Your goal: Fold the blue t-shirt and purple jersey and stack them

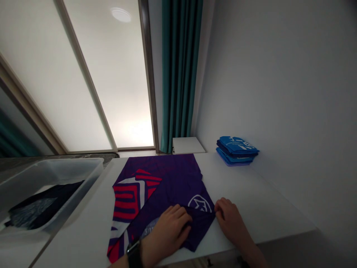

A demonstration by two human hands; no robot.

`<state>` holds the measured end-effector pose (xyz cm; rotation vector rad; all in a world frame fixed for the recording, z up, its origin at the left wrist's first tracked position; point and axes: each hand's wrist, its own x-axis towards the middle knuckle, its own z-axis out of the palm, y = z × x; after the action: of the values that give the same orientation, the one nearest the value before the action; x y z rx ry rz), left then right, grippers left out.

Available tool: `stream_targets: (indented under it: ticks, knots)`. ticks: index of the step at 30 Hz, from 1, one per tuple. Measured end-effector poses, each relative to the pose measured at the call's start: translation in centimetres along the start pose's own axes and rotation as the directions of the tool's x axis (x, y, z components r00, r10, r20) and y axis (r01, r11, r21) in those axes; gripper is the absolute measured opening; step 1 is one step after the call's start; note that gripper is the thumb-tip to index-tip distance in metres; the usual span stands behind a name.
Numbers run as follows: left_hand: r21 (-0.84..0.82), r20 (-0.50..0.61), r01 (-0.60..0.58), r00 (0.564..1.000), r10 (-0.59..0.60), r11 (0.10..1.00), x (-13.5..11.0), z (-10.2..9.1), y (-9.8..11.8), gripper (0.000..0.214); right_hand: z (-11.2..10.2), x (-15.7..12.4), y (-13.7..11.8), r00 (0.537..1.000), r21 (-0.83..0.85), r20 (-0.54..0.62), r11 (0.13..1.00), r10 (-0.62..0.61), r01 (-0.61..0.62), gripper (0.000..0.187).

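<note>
Head view: the left hand (170, 230) and right hand (230, 219) are held apart on a purple jersey (178, 178) lying on a white table (264, 201), with a flap (200, 227) gathered between them. Slippage of the smooth fabric could be caused if pressure is eased, letting the flap spring back. Whether the right hand's fingers (219, 208) pinch it cannot be told; the fabric beneath both hands is hidden.

The left hand (170, 227) lay palm-down, fingers slightly curled, while the right hand (230, 219) angled inward just beside it, fingers bent.
</note>
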<state>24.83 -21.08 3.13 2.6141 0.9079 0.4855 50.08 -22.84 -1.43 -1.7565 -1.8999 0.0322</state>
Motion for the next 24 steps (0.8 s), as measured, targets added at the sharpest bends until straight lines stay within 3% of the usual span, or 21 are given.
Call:
stream_targets:
  ticks: [5, 12, 17, 21, 24]
  knots:
    - [0.002, 0.028, -0.018, 0.999, 0.018, 1.000, -0.2, 1.5, 0.6, 0.040, 0.2, 0.2, -1.1, 0.996, 0.023, -0.075, 0.998, -0.048, 0.050, 0.007]
    - [0.004, 0.107, -0.121, 0.987, 0.120, 0.993, -0.9, 1.6, 1.3, 0.034, -0.6, 0.0, -3.4, 0.984, 0.075, 0.060, 0.983, -0.170, 0.165, 0.009]
    - [0.041, 0.067, -0.049, 0.997, 0.046, 0.998, -0.7, 2.3, 1.6, 0.029, -1.0, -1.0, -2.3, 0.988, 0.064, -0.009, 0.986, -0.151, 0.151, 0.014]
    - [0.019, -0.011, -0.001, 1.000, 0.001, 1.000, -0.5, 3.2, 1.7, 0.011, -0.6, -1.7, -1.1, 0.987, 0.041, 0.030, 0.987, -0.158, 0.157, 0.014]
    - [0.020, -0.008, 0.015, 1.000, -0.015, 1.000, -0.4, 3.6, 1.6, 0.011, -0.4, -1.7, -0.6, 0.984, 0.039, 0.036, 0.984, -0.174, 0.172, 0.011]
